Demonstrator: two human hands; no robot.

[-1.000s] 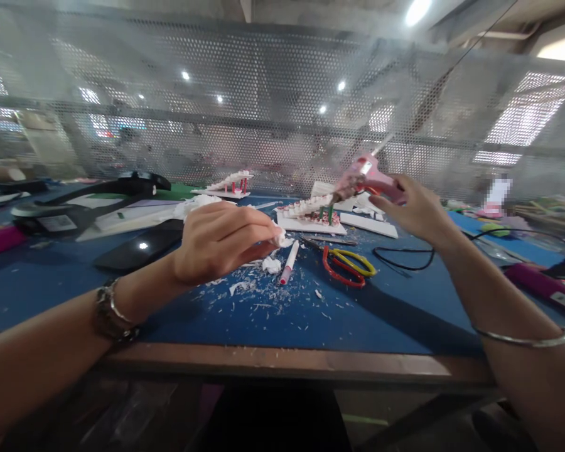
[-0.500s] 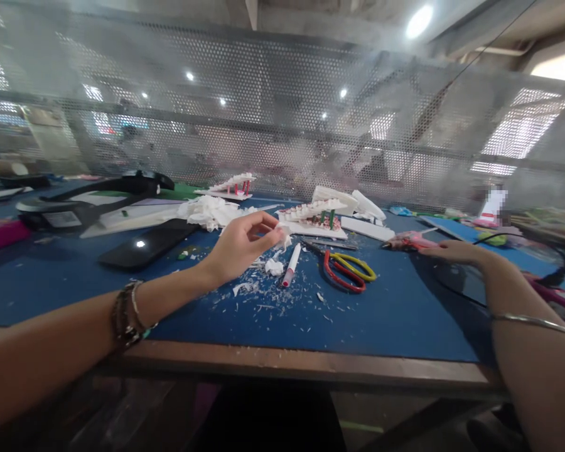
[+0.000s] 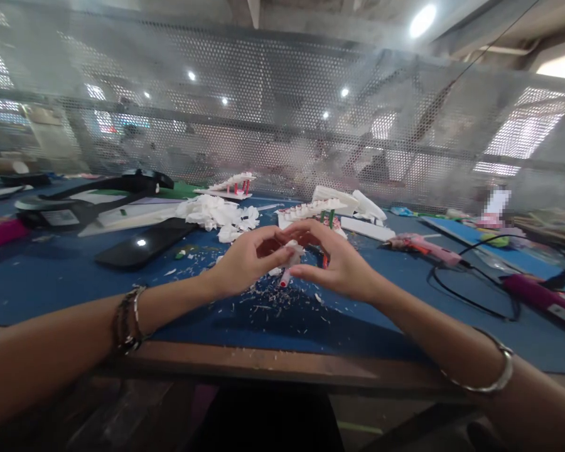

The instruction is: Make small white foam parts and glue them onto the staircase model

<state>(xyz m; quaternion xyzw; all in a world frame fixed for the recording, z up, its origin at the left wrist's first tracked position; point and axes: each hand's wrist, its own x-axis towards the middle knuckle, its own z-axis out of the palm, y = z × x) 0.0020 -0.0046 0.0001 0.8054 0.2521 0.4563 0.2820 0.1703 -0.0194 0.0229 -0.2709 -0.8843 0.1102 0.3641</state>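
Between the thumb and fingers of my left hand [image 3: 245,260] is a small crumpled white piece [image 3: 294,246], which looks like tissue. Facing it from the other side, my right hand [image 3: 343,260] has its thumb and curved fingers apart around the piece; whether a fingertip touches it I cannot tell. Below the hands a white marker with a red end [image 3: 285,279] lies on the blue mat, partly covered. My right hand hides most of the red-and-yellow-handled pliers. Just behind it stands a small white stepped model [image 3: 311,210] on green posts.
A pink glue gun [image 3: 428,245] and its black cable lie to the right, near a magenta device [image 3: 541,298]. On the left are a black phone [image 3: 144,245], crumpled white tissue [image 3: 211,211] and a black headset-like strap [image 3: 141,182]. White scraps litter the blue mat [image 3: 179,314].
My right hand has let go of the glue gun and come left to the white piece. My left hand stays near the same spot, still pinching it.
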